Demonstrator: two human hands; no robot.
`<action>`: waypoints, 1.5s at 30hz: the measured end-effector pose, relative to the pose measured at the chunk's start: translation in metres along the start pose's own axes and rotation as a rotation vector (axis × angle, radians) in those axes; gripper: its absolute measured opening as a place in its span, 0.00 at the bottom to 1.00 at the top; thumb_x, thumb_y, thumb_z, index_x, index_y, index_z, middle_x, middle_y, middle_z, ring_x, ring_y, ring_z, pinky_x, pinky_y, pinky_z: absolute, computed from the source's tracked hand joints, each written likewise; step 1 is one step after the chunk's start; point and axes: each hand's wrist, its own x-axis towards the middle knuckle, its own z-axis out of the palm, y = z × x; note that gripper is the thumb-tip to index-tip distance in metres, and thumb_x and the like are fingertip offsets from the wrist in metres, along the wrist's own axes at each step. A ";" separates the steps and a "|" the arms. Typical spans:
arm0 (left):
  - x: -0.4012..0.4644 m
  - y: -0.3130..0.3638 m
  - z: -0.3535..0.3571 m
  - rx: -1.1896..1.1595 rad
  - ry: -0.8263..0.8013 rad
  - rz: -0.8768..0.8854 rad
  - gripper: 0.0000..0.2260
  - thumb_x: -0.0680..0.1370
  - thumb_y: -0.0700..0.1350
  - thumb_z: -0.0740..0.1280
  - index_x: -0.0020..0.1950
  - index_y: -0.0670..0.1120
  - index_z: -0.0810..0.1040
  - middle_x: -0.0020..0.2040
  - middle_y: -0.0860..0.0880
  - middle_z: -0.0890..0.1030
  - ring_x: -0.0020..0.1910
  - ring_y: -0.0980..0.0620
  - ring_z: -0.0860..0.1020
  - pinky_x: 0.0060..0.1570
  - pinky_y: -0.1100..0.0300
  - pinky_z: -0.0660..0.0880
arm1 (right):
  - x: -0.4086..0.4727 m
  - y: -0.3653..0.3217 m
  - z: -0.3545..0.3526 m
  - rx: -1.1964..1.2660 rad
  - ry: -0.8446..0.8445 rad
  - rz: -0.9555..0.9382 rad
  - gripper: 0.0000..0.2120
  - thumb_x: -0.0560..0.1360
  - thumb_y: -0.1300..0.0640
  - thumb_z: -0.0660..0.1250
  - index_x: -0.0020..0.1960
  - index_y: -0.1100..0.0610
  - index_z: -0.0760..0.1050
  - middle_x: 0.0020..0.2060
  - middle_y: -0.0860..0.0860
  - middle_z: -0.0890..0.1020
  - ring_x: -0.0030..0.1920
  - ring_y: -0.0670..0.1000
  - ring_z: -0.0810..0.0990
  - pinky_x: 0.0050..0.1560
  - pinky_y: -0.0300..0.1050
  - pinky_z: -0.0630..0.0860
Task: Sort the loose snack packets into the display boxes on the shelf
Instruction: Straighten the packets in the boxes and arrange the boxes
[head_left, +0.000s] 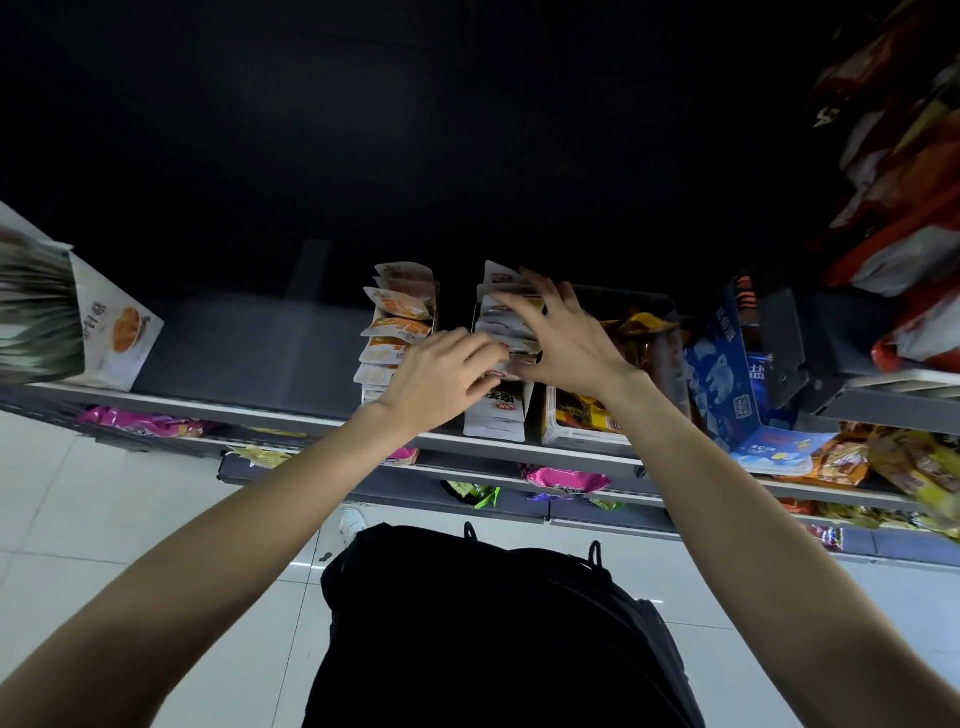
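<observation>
A person reaches with both bare arms to a grey store shelf (249, 353), working at a white display box (496, 415) crammed with upright white snack packets (501, 312). The left hand (441, 379) has its fingers curled into the front of the row, its grip pinching the edge of a packet there. The right hand (566, 343) lies over the top of the same row, fingers spread and fairly straight across the packets and thumb at the near end; its grip looks released, pressing rather than clasping.

Just to the left, a second display box (384, 374) holds a fanned row of white-and-orange packets (400, 306), standing on edge and leaning toward the back. To the right of the white box sits a clear-sided tray (582, 418) with yellow-and-orange packs, and behind it a dark bin (649, 306) filled with brown wrapped snacks. Further right stands an open blue carton (722, 384) printed with polar bears. At the far left of the shelf, a white box with an orange picture (117, 327) holds a tight stack of greenish packets (31, 322).

Pink, green and yellow packets lie on the lower shelves (566, 480), above a pale tiled floor (104, 493). Red and orange bags (904, 171) hang at the upper right.
</observation>
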 end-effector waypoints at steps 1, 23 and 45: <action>-0.006 0.003 -0.001 -0.022 -0.010 0.053 0.11 0.74 0.51 0.68 0.51 0.47 0.76 0.46 0.49 0.80 0.43 0.52 0.78 0.39 0.61 0.75 | 0.000 0.000 0.001 0.011 0.009 -0.003 0.40 0.69 0.45 0.72 0.75 0.44 0.54 0.75 0.55 0.54 0.72 0.62 0.54 0.59 0.57 0.74; 0.019 0.012 -0.019 -0.088 -0.362 -0.142 0.10 0.77 0.39 0.60 0.47 0.45 0.82 0.37 0.49 0.82 0.32 0.53 0.80 0.28 0.64 0.74 | 0.006 0.008 -0.008 0.087 -0.018 0.015 0.39 0.70 0.48 0.73 0.74 0.42 0.56 0.76 0.51 0.52 0.74 0.59 0.54 0.60 0.56 0.74; -0.021 0.048 0.012 -0.575 -0.151 -1.044 0.35 0.71 0.61 0.69 0.71 0.43 0.66 0.65 0.46 0.74 0.63 0.48 0.74 0.58 0.50 0.75 | -0.068 -0.036 0.026 0.414 0.120 0.384 0.23 0.77 0.55 0.65 0.69 0.64 0.67 0.47 0.55 0.84 0.41 0.53 0.83 0.41 0.41 0.78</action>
